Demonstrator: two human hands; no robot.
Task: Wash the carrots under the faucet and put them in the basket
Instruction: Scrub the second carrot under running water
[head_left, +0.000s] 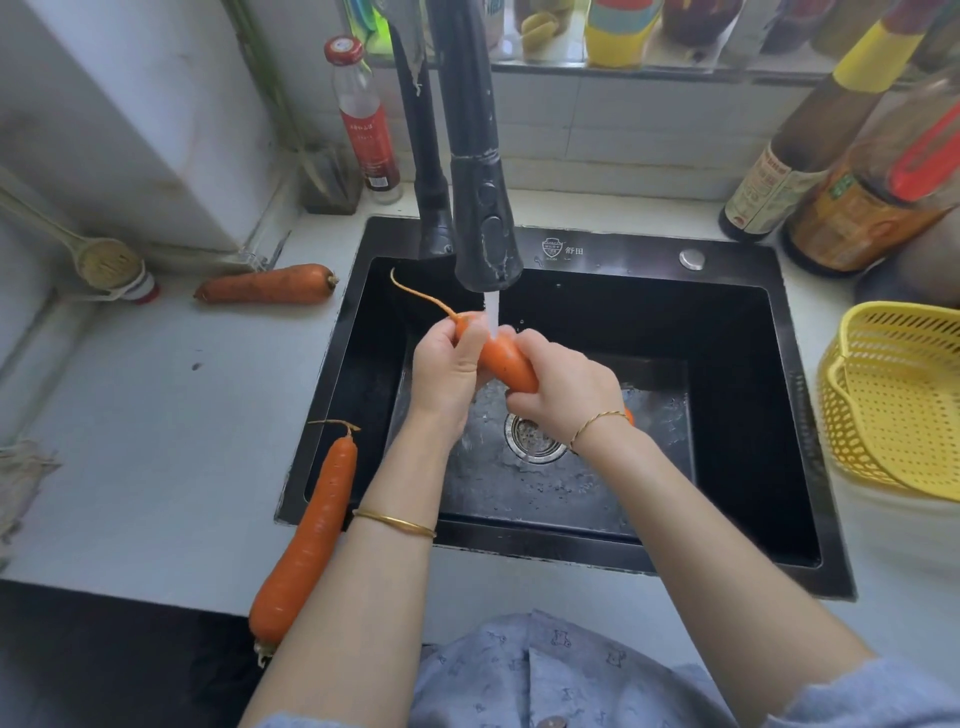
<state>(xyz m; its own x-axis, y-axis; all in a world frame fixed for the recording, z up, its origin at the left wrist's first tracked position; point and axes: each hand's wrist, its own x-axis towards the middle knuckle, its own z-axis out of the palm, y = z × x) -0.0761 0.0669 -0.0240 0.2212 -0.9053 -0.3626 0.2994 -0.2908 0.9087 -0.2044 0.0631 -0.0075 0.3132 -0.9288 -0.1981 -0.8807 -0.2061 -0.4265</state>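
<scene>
Yellow basket (896, 400) bare inside; over the black sink (737, 415), both hands' grip around one carrot (506, 358).

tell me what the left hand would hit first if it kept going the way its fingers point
The left hand points up and away, toward the faucet head. Past the carrot it grips, the faucet head looks like the first thing in line, though depth is hard to judge here.
</scene>
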